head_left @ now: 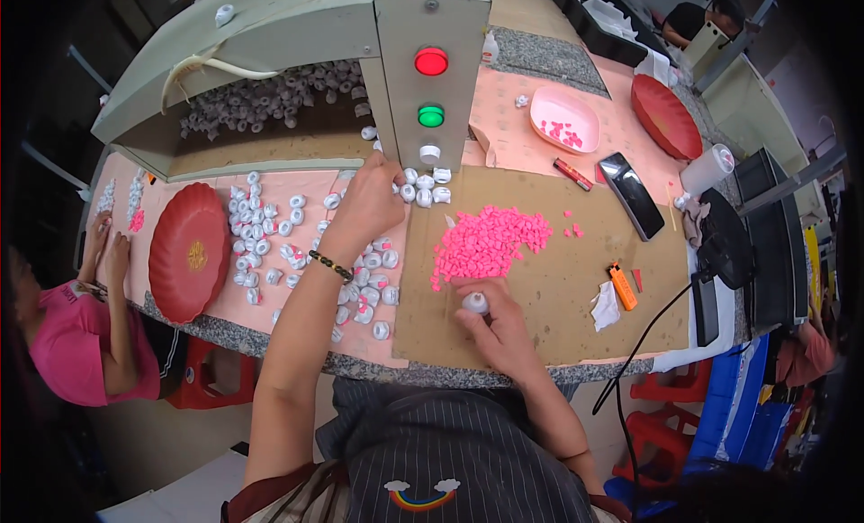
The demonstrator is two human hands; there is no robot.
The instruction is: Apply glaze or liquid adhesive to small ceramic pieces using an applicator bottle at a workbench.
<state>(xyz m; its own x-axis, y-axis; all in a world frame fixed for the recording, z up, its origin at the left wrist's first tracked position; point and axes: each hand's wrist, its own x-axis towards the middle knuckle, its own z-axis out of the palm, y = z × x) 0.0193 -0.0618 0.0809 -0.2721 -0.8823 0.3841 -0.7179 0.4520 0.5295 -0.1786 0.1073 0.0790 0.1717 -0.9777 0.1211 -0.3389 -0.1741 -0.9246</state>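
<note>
Left hand: resting (376, 194) at upper centre, its fingertips bending down beside the machine post (429, 95); whether they are pinching anything, I cannot tell.
Right hand: gripping (493, 320) a bottle (475, 302) just below the middle of the frame, with thumb and fingers wrapping around it.
Bottle tip: pointing up toward the camera; the long axis is foreshortening strongly and seems to be standing near upright.
White pieces by the post: sitting in a small cluster (425, 197) at upper centre, beside the left hand, and showing no pink on top.
White pieces at centre left: lying in a larger spread (363, 276) partly behind the left forearm, several carrying pink; being short and round, they are facing various ways with no common axis.
Pink bits: lying loose in a heap (490, 239) at the centre, on the cardboard (558, 334), above the right hand.
Progress: looking partway along; pieces carrying pink seem to be the done ones, while plain pieces and the large heap seem to be remaining.
Machine opening: holding many more white pieces (270, 100) at upper left.
Surface edge: curving (432, 376) across the lower centre, below both hands.
</note>
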